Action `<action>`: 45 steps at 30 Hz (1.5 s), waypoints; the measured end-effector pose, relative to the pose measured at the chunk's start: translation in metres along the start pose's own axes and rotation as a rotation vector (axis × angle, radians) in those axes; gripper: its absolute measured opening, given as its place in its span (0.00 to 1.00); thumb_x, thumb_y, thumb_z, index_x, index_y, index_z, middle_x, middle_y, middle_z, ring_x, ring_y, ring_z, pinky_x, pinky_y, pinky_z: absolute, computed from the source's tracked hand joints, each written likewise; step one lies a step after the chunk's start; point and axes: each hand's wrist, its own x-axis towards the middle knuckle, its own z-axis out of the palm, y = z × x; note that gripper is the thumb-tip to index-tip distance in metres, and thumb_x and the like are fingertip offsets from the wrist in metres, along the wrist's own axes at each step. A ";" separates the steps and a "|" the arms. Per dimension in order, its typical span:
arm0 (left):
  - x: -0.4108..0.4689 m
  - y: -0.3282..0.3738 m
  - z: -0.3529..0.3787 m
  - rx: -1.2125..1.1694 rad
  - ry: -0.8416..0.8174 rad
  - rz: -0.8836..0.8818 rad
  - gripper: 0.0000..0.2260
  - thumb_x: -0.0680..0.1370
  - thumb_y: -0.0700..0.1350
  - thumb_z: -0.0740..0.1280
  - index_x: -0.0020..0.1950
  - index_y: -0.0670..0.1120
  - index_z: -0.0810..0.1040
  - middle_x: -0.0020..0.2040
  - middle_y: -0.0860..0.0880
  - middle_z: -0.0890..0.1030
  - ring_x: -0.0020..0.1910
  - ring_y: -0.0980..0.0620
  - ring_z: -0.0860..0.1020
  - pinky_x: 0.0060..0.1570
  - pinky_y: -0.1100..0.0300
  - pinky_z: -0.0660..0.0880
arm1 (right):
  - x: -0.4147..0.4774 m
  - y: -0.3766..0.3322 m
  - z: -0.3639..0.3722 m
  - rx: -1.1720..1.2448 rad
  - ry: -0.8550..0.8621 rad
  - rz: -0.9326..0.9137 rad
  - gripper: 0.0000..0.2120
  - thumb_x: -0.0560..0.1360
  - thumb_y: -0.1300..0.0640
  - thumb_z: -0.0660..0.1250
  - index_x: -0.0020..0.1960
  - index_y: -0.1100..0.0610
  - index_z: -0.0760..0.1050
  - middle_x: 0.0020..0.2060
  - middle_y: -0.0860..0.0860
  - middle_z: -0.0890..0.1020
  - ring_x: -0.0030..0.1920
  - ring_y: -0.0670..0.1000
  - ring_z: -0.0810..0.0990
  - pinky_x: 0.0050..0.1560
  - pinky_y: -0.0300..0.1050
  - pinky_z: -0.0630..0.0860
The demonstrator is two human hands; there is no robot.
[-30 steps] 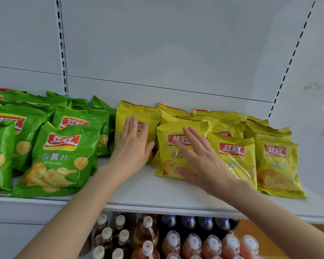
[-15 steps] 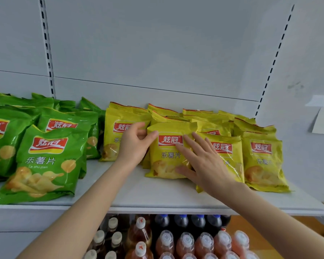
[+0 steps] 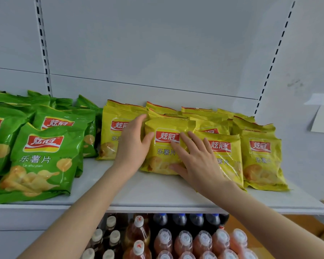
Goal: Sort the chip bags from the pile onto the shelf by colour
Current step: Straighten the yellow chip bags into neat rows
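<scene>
**Two colour groups stand on the shelf; you are seating a yellow bag**

On the white metal shelf [image 3: 157, 195] the sort looks close to finished, going by what shows. The glossy green plastic chip bags [image 3: 45, 157] fill the left side. The glossy yellow plastic chip bags [image 3: 260, 156] fill the middle and right. A strip of bare shelf lies between the two groups, and no bag of the wrong colour shows in either.

Both your hands are on the front yellow chip bag [image 3: 165, 157]. It leans upright at the front left of the yellow group, touching the bags behind it and to its right. Your left hand [image 3: 133, 146] grips its left edge, fingers curled behind the top corner and thumb across the face. Your right hand [image 3: 198, 161] lies flat and spread on its front and on the neighbouring bag, holding nothing.

The pile you draw from is out of view, so you cannot tell from here whether more bags wait. What seems left is to let this bag settle in line and then check the pile. Below the shelf stand rows of plastic drink bottles [image 3: 165, 242], no part of the job
</scene>
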 end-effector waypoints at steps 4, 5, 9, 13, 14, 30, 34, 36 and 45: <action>-0.038 0.015 -0.009 0.270 -0.257 0.098 0.31 0.76 0.49 0.68 0.76 0.42 0.60 0.75 0.35 0.57 0.74 0.36 0.57 0.70 0.49 0.56 | -0.008 0.013 -0.001 0.211 0.046 -0.014 0.26 0.71 0.43 0.63 0.64 0.57 0.73 0.64 0.62 0.73 0.66 0.64 0.71 0.59 0.63 0.70; -0.044 0.017 -0.009 0.286 -0.354 0.069 0.34 0.77 0.53 0.66 0.78 0.47 0.53 0.77 0.37 0.49 0.76 0.39 0.51 0.72 0.51 0.52 | -0.011 0.019 -0.005 0.259 0.063 0.002 0.26 0.72 0.43 0.61 0.65 0.57 0.72 0.65 0.63 0.72 0.67 0.63 0.69 0.61 0.61 0.68; -0.047 0.013 -0.004 0.288 -0.502 -0.017 0.39 0.76 0.57 0.64 0.77 0.54 0.41 0.77 0.42 0.35 0.77 0.45 0.41 0.73 0.55 0.46 | -0.025 0.050 -0.018 0.226 0.010 0.067 0.33 0.70 0.35 0.57 0.70 0.52 0.65 0.72 0.59 0.63 0.73 0.56 0.56 0.67 0.62 0.58; -0.041 0.011 -0.003 0.178 -0.525 -0.058 0.38 0.76 0.51 0.67 0.77 0.55 0.45 0.77 0.46 0.35 0.77 0.48 0.43 0.72 0.56 0.48 | -0.029 0.064 -0.013 0.208 -0.203 0.114 0.48 0.64 0.22 0.43 0.75 0.50 0.58 0.76 0.53 0.52 0.74 0.47 0.42 0.71 0.57 0.42; -0.041 0.011 -0.003 0.161 -0.522 -0.059 0.38 0.76 0.49 0.68 0.77 0.56 0.45 0.77 0.47 0.35 0.77 0.49 0.43 0.72 0.56 0.49 | -0.025 0.066 -0.010 0.212 -0.172 0.094 0.48 0.66 0.23 0.41 0.74 0.52 0.59 0.75 0.54 0.54 0.74 0.49 0.45 0.70 0.56 0.42; -0.045 0.013 -0.003 0.103 -0.478 -0.097 0.38 0.76 0.47 0.69 0.77 0.57 0.47 0.77 0.48 0.34 0.76 0.50 0.42 0.72 0.56 0.50 | -0.013 0.069 0.015 0.149 0.041 0.013 0.32 0.78 0.37 0.45 0.69 0.58 0.68 0.69 0.58 0.69 0.72 0.53 0.57 0.68 0.63 0.51; -0.046 0.014 -0.004 0.100 -0.467 -0.098 0.39 0.75 0.48 0.70 0.77 0.58 0.48 0.77 0.48 0.34 0.77 0.49 0.43 0.72 0.54 0.51 | -0.023 0.075 0.005 0.159 0.056 0.039 0.29 0.80 0.39 0.45 0.69 0.58 0.66 0.70 0.58 0.67 0.72 0.54 0.56 0.68 0.64 0.50; -0.047 0.015 -0.004 0.094 -0.465 -0.097 0.39 0.75 0.48 0.70 0.77 0.58 0.48 0.77 0.48 0.34 0.77 0.49 0.44 0.72 0.54 0.51 | -0.030 0.077 0.000 0.165 0.051 0.066 0.28 0.80 0.39 0.45 0.71 0.56 0.63 0.71 0.58 0.65 0.73 0.53 0.55 0.68 0.63 0.49; -0.050 0.013 -0.005 0.068 -0.396 -0.069 0.39 0.74 0.48 0.71 0.76 0.58 0.49 0.77 0.46 0.36 0.77 0.49 0.44 0.72 0.54 0.50 | -0.073 0.100 -0.029 0.232 -0.115 0.238 0.39 0.66 0.29 0.54 0.70 0.50 0.67 0.72 0.55 0.63 0.73 0.52 0.53 0.67 0.52 0.53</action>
